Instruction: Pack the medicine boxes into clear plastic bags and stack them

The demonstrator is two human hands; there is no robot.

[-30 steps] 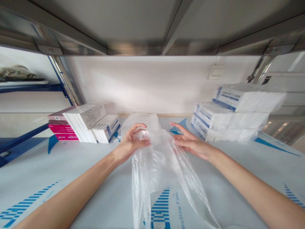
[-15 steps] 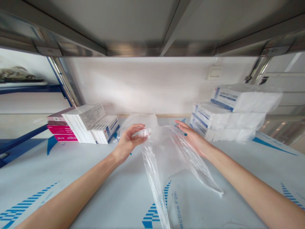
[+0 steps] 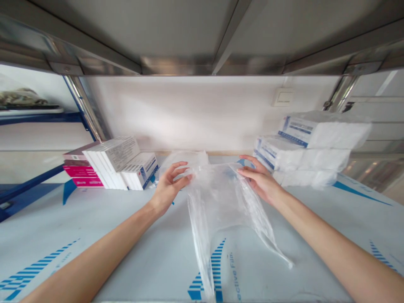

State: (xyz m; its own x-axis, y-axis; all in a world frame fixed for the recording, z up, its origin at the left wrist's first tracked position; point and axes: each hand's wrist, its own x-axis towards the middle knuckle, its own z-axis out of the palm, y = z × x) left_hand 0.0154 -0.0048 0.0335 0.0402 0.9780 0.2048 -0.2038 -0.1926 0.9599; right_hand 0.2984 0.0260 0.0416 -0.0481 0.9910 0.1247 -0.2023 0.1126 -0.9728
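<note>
A clear plastic bag (image 3: 221,202) with two long handles lies spread between my hands, its handles trailing toward me over the work surface. My left hand (image 3: 170,185) is at the bag's upper left edge, thumb and curled fingers closed loosely on the thin film. At the upper right edge, my right hand (image 3: 260,179) pinches the film with its thumb against the fingers, the index finger stretched out above. The fingertips' exact contact with the film is hard to see. Behind my left hand lies more clear plastic film (image 3: 178,159).
White boxes (image 3: 116,158) and pink boxes (image 3: 85,176) are stacked at the back left. Several plastic-wrapped white packs (image 3: 311,149) stand piled at the back right. A metal shelf (image 3: 183,38) hangs low overhead. Film with blue print covers the work surface (image 3: 151,252).
My right thumb has come over the bag's right edge, and the bag's upper edge now lies straighter between my hands. The right handle has shifted slightly toward me. My left hand has barely moved.
</note>
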